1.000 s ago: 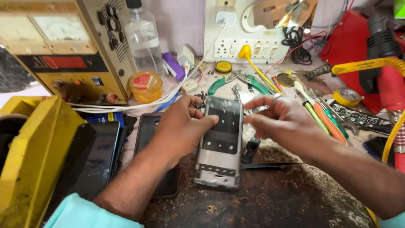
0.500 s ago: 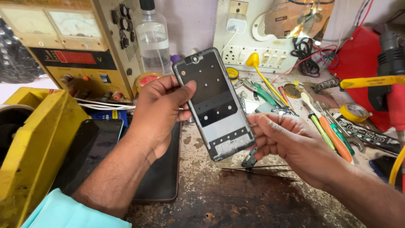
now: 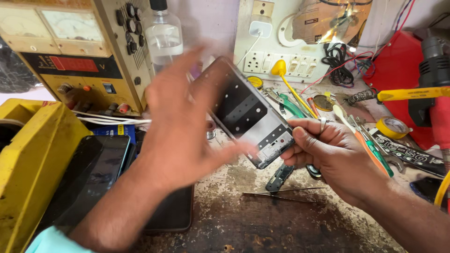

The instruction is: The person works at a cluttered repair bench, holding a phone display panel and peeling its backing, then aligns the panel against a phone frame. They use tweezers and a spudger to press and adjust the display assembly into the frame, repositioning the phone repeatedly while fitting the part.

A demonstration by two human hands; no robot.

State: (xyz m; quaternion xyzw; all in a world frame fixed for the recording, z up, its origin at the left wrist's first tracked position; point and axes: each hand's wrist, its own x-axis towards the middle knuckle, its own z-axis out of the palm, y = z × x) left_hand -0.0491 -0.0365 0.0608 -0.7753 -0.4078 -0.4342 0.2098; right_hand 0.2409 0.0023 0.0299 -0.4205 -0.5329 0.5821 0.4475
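Right hand has its fingers pinching the bottom end of the bare phone frame up over the bench, left hand blurred with fingers spread beside it, so I'd support both ends to avoid flexing it.

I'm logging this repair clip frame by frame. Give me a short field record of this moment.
Left hand: open, blurred, beside the frame, not gripping
Right hand: fingers pinch the frame's lower end
Phone frame: dark, tilted, held above the bench
Tweezers: lying on the worn bench
Power supply: yellow, back left
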